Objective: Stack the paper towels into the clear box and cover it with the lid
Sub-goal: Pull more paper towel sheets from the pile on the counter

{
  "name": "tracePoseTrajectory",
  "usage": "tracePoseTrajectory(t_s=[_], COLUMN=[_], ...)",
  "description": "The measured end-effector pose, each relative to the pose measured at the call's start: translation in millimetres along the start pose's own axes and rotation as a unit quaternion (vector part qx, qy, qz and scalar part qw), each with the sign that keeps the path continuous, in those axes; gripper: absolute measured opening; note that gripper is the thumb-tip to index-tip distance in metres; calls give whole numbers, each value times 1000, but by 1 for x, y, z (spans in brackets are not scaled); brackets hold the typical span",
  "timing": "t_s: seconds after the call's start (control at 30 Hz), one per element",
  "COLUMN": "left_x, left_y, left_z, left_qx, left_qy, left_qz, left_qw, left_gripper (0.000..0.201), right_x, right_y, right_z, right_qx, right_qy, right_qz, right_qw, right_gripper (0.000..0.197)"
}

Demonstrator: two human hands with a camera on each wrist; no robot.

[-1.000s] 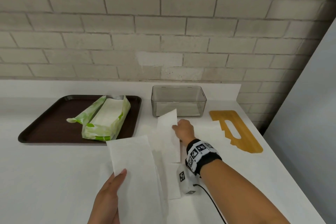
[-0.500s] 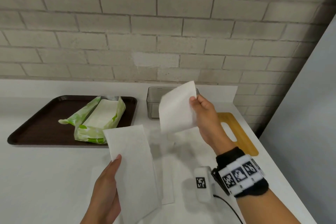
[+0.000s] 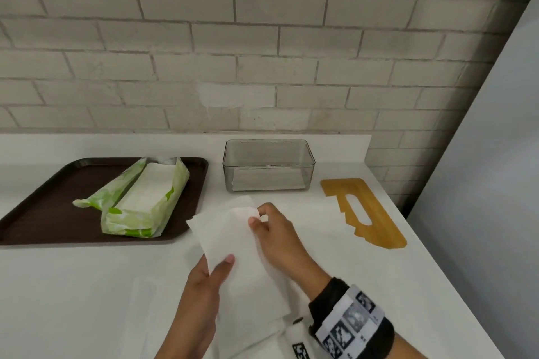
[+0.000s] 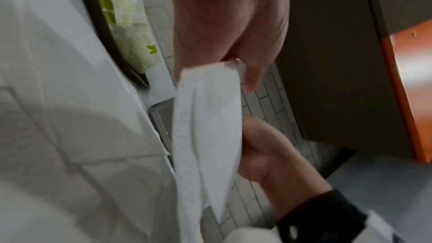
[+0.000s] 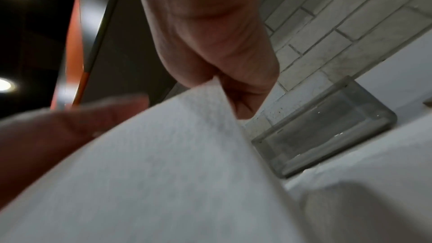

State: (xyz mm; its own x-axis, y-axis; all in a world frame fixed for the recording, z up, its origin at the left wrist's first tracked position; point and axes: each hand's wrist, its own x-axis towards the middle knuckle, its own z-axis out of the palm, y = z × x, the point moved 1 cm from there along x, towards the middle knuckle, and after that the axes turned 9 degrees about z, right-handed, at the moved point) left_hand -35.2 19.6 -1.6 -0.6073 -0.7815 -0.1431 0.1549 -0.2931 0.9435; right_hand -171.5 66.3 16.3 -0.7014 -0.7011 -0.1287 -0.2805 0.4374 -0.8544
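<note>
Both sheets, held apart half a second ago, now overlap from the head view: my left hand (image 3: pixel 204 285) grips the paper towels (image 3: pixel 233 245) from below while my right hand (image 3: pixel 274 230) pinches their top corner, short of the clear box (image 3: pixel 268 166). Left wrist view shows loose layers, so I judge one could slip out; right wrist view confirms curled, pinching fingers (image 5: pixel 247 88)

Bare worktop (image 3: pixel 73 300) lies open at 8 o'clock; the brown tray (image 3: pixel 35 213) with its green pack (image 3: pixel 145 201) blocks 10 o'clock; the clear box (image 3: pixel 268 181) stands open-topped at 12; the wooden lid (image 3: pixel 376 221) lies at 2 beside a grey panel (image 3: pixel 481 183).
</note>
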Motion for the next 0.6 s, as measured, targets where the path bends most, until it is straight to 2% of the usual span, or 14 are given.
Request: tracePoseTrajectory(t_s=[0.07, 0.13, 0.2, 0.23, 0.3, 0.33, 0.43, 0.53, 0.6], left_x=[0, -1, -2, -2, -2, -2, 1, 5, 7], left_y=[1, 6, 12, 15, 18, 19, 22, 24, 26], left_z=[-7, -17, -27, -31, -38, -41, -49, -53, -55], left_qx=[-9, -26, -42, -49, -55, -57, -56, -54, -58], left_qy=[16, 17, 18, 21, 24, 29, 45, 48, 47], left_qz=[0, -2, 11, 19, 30, 33, 39, 44, 49], left_qw=[1000, 1000, 999, 998, 998, 997, 997, 996, 996], left_gripper=[24, 24, 24, 25, 25, 25, 24, 24, 24], right_x=[19, 42, 65, 73, 84, 87, 94, 94, 94], right_y=[2, 7, 18, 23, 34, 37, 36, 24, 19], right_z=[-12, -26, -34, -33, -24, -18, -7, -5, -12], right_qx=[75, 74, -26, -111, -271, -309, -311, -301, -278], right_qy=[-27, -15, -2, -17, -76, -99, -125, -125, -102], right_qz=[53, 105, 138, 139, 150, 158, 143, 95, 67], right_qw=[995, 992, 990, 984, 948, 933, 931, 941, 953], right_gripper=[11, 13, 9, 14, 34, 38, 40, 17, 24])
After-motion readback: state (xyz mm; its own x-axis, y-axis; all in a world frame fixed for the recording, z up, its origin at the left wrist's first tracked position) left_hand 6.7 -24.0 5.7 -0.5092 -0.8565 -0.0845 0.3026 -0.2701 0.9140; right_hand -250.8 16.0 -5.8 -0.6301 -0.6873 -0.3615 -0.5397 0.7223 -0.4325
